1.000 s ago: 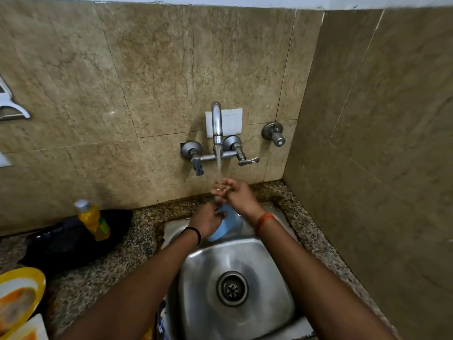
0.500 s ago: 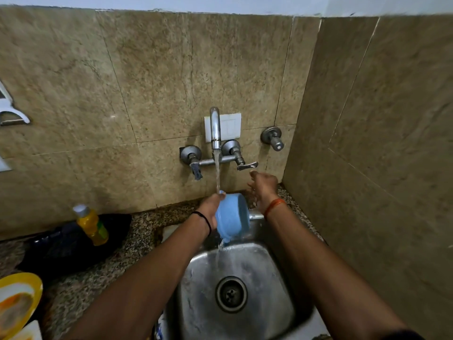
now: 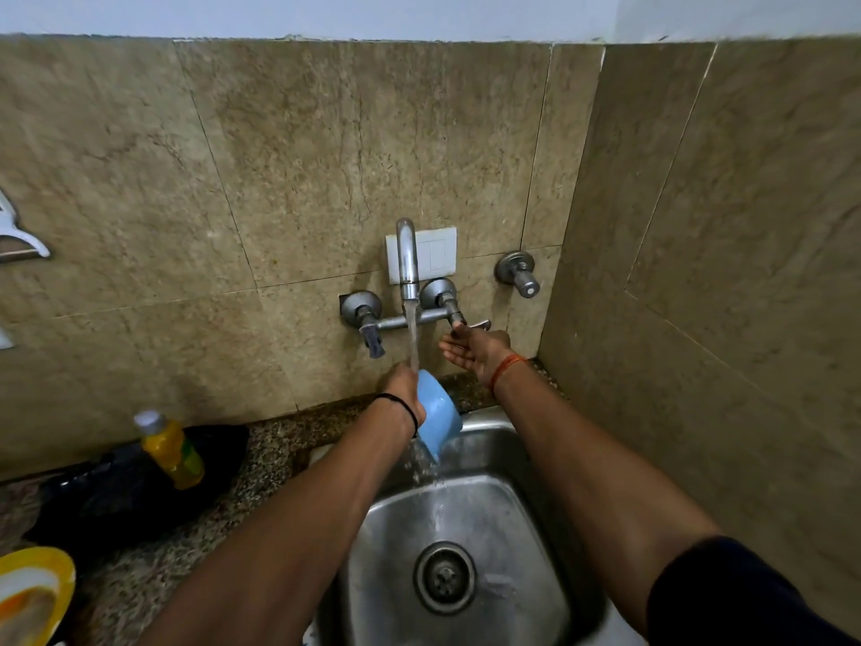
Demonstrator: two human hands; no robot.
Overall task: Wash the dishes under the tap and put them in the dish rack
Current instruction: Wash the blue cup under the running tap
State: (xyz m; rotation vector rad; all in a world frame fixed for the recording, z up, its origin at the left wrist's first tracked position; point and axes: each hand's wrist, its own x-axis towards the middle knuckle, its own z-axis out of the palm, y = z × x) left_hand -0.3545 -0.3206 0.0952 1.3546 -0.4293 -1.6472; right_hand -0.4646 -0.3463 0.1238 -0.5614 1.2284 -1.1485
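Water runs from the steel tap (image 3: 407, 258) onto a light blue bowl (image 3: 437, 414), which my left hand (image 3: 404, 389) grips and holds tilted on its side over the back of the steel sink (image 3: 526, 543). Water spills off the bowl's lower edge into the basin. My right hand (image 3: 473, 349) is raised just under the tap's right lever handle (image 3: 471, 323), palm up and fingers relaxed, fingertips at the lever. It holds nothing. No dish rack is in view.
A yellow bottle of liquid (image 3: 171, 449) stands on a black pan (image 3: 135, 496) on the speckled counter left of the sink. A yellow-rimmed dirty plate (image 3: 32, 594) lies at the bottom left. A tiled wall closes the right side, with a separate valve (image 3: 518, 271) above.
My right hand left the bowl and rose to the tap's right lever. My left hand turned the bowl on its side under the stream, which now runs more heavily.
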